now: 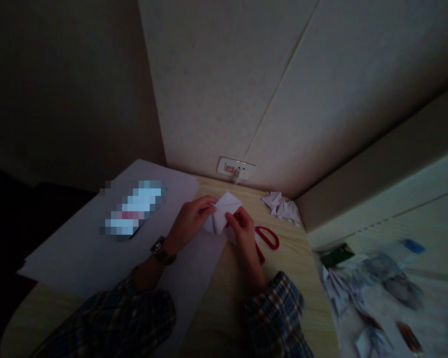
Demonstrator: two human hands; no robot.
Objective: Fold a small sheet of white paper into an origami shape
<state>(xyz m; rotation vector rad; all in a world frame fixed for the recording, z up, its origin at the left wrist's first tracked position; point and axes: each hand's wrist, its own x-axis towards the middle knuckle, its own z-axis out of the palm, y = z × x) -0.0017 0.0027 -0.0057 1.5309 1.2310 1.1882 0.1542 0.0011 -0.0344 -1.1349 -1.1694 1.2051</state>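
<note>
Between my hands, above the table, is a small folded piece of white paper [226, 206] with creases across its face. My left hand [194, 215] pinches its left edge between thumb and fingers. At the lower right edge, my right hand [243, 224] grips the paper with thumb and forefinger. Just right of my right hand lie scissors with red handles [271, 238]; their blades are hidden. Large white paper sheets [186, 278] spread beneath my left arm.
A phone with a blurred, lit screen [136, 209] rests on the sheets at left. Folded paper pieces [281, 206] sit at the wooden table's [224, 303] back right corner. A wall socket [236, 168] with a plug is behind. Right of the table lie a plastic bag [384, 273] and more folded paper [339, 291].
</note>
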